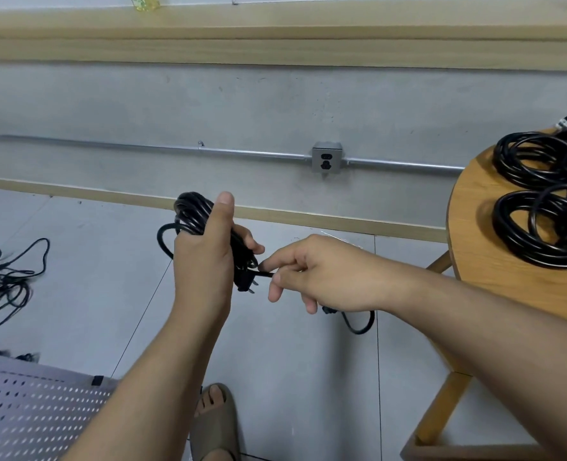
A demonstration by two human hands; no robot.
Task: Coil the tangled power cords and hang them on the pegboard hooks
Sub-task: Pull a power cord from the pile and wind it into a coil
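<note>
- The left hand (205,257) grips a black coiled cord (192,212) round its middle. The fingers curl round the far side and the thumb lies straight up along the bundle.
- The bundle is held in the air above the floor, near the middle of the view. Its long axis runs from upper left to lower right, a little off upright.
- The plug (247,284) sits at the lower end of the bundle, just beside the left palm, with its prongs pointing right and slightly down.
- The right hand (322,274) pinches a free strand (266,271) of the same cord between thumb and forefinger, close to the plug; its other fingers are loosely curled.
- Under the right hand the cord's tail (358,322) drops in a small loop.
- A heap of tangled cords (3,281) lies on the floor at the left edge.
- A perforated grey pegboard (26,410) lies at the lower left.
- A round wooden counter (475,234) on the right carries two black coils, a far one (538,161) and a near one (541,227), touching each other.
- The floor (92,311) is pale grey tile, and a foot in a sandal (214,414) stands on it.
- The grey wall carries a metal conduit (142,148), a socket box (326,158), and a wooden skirting strip (308,217) along its base.
- A white tag (564,123) on a cord at the far right is too small to read.
</note>
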